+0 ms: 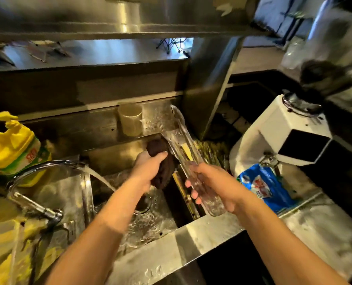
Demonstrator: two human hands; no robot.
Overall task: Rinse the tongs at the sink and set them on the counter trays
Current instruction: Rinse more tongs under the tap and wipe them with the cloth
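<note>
Over the steel sink, the right hand wraps its fingers round the clear plastic tongs, tips angled up and away; the left hand clutches a dark scrubbing cloth beside them, apparently for wiping; the faucet runs.

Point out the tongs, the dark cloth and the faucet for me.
tongs (179, 138), head view, clear arm above the hand.
dark cloth (157, 147), head view, bunched top end.
faucet (47, 164), head view, top of the curved spout.

Stainless steel backsplash, steel shelf above, wet steel counter; warm dim light.
</note>
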